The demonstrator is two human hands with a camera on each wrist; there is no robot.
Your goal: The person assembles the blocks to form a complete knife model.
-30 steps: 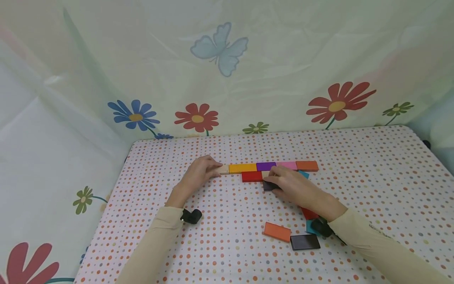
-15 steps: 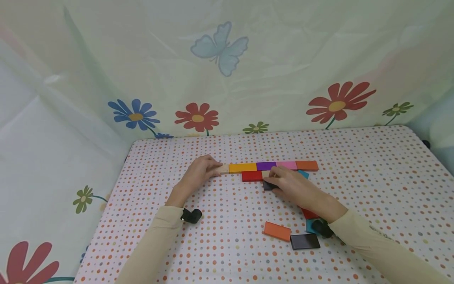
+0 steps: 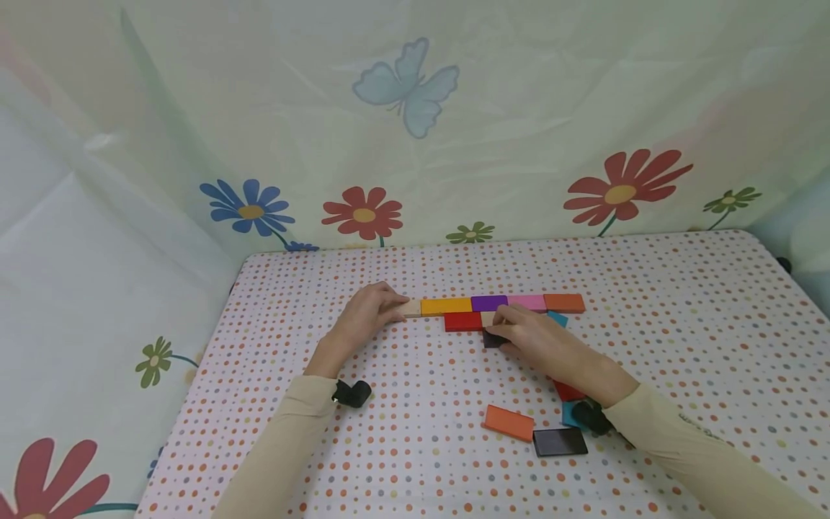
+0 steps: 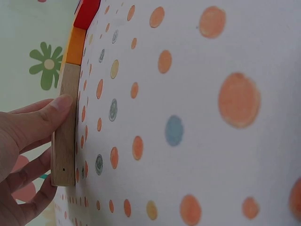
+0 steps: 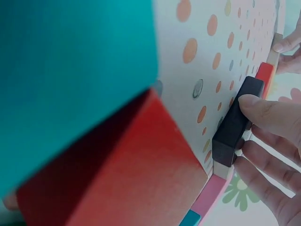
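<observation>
At the left end of a row of flat blocks, my left hand [image 3: 368, 315] pinches a plain wooden block [image 4: 66, 127] between thumb and fingers. To its right run a yellow block [image 3: 446, 308], a purple one [image 3: 489, 303], a pink one [image 3: 527, 303] and an orange one [image 3: 564, 303]. On the near side of that row a red block [image 3: 462, 322] lies against it, beside a partly hidden pale block [image 3: 488, 318]. My right hand [image 3: 545, 342] grips a black block [image 5: 235, 122] by its sides, right in front of the pale block.
Nearer my body lie a loose orange block [image 3: 509, 423] and a black one [image 3: 560, 442]. Under the right forearm another red block [image 3: 567, 391] and a teal block [image 3: 571, 414] show in part. A blue block [image 3: 558, 318] peeks out behind the right hand on the dotted tablecloth [image 3: 700, 346].
Both hands keep their places and their holds on the wooden and black blocks. The whole head view has shifted slightly.
</observation>
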